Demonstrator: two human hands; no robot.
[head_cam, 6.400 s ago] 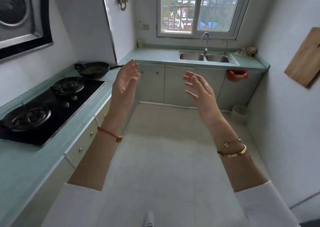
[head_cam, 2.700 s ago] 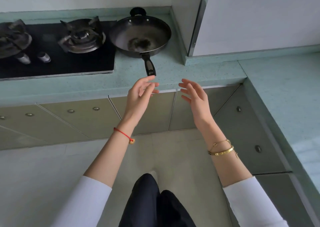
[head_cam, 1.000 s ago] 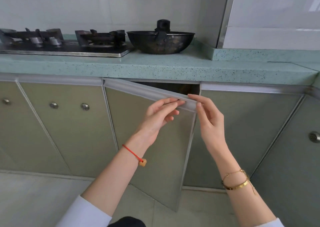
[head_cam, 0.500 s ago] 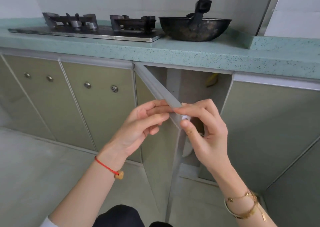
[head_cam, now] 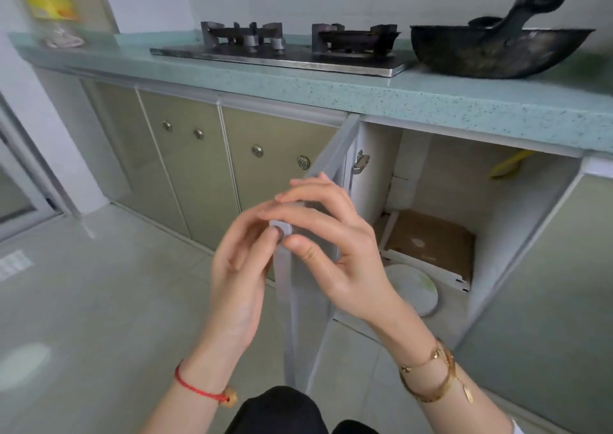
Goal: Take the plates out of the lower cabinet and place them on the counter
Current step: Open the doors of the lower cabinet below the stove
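The lower cabinet door (head_cam: 286, 304) stands swung wide open, edge-on to me. My left hand (head_cam: 238, 268) and my right hand (head_cam: 335, 251) both pinch its top outer corner, the right with fingers curled over the top and thumb on the front. Inside the open cabinet a stack of white plates (head_cam: 413, 289) lies on the floor at the front; I cannot tell how many there are. The teal speckled counter (head_cam: 398, 97) runs above the cabinet.
A black wok (head_cam: 497, 54) and a gas hob (head_cam: 282, 47) sit on the counter. A brown board (head_cam: 431, 239) leans at the cabinet's back, with a yellow object (head_cam: 507, 167) higher up. Closed cabinet doors (head_cam: 185, 165) lie to the left, tiled floor (head_cam: 99, 301) below.
The door has swung further open, from partly ajar to wide, and the plates inside have come into view. Both hands stayed on its top corner.
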